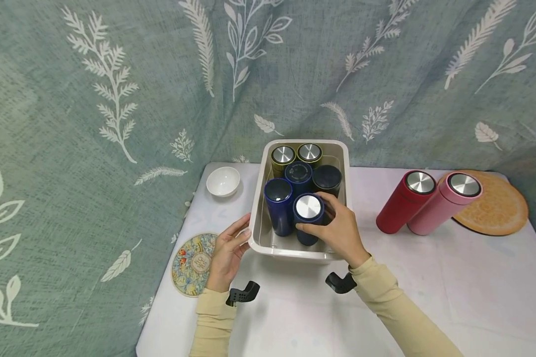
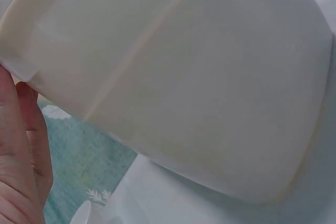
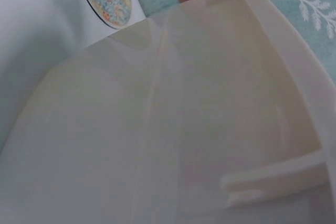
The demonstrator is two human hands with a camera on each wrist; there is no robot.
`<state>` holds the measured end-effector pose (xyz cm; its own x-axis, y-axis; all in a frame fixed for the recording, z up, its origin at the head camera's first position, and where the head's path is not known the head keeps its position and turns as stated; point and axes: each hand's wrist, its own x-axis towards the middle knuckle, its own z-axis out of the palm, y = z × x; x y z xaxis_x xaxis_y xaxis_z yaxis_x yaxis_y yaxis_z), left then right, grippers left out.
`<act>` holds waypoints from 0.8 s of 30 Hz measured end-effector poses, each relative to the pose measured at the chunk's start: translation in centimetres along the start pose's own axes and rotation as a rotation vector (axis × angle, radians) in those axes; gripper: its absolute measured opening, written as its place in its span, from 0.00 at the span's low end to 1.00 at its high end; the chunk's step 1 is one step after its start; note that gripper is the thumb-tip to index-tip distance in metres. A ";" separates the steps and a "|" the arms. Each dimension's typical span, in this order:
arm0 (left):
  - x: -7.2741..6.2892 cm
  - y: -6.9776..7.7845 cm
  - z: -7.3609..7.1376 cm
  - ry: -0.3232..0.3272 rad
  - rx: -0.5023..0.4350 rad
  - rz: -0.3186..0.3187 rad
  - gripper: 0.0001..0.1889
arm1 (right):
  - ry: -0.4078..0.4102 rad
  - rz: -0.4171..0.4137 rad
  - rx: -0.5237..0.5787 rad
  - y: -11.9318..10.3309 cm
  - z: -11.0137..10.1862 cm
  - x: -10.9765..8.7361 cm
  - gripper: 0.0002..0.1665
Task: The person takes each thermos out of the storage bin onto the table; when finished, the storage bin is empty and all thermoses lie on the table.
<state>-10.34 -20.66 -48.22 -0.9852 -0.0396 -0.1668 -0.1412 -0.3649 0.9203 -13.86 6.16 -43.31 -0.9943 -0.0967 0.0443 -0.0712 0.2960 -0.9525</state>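
Note:
A light beige plastic bin (image 1: 273,250) holds several thermos bottles standing in it. At its front, my right hand (image 1: 343,229) grips a dark blue thermos (image 1: 307,233) with a silver lid by its upper part, thumb in front and fingers behind. My left hand (image 1: 227,253) holds the bin's rim at the left front corner. Beside the gripped thermos stands a glossy blue thermos (image 1: 279,210). Behind are another dark blue one (image 1: 299,172), a black-topped one (image 1: 327,177) and two olive ones with silver lids (image 1: 283,155). Both wrist views show mostly the bin's outer wall (image 2: 210,87).
A red thermos (image 1: 402,203) and a pink thermos (image 1: 439,208) stand right of the bin, near a round orange-brown mat (image 1: 502,208). On the left are a white bowl (image 1: 223,182) and a round patterned mat (image 1: 192,265). A leaf-print green cloth (image 1: 161,99) hangs behind the table.

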 end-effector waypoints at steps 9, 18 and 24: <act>-0.1 -0.1 0.1 0.003 -0.005 0.007 0.29 | 0.017 -0.018 0.004 0.3 0.1 -0.4 0.47; 0.0 -0.1 -0.1 0.005 -0.009 0.003 0.28 | 0.087 -0.077 0.039 -0.2 0.0 -1.0 0.47; 0.1 -0.2 -0.2 -0.004 0.006 0.011 0.29 | 0.122 -0.127 0.088 -1.1 -0.4 -1.6 0.47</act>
<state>-10.39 -20.75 -48.53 -0.9871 -0.0399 -0.1551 -0.1307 -0.3591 0.9241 -12.23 6.39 -42.23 -0.9803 -0.0111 0.1971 -0.1952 0.2041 -0.9593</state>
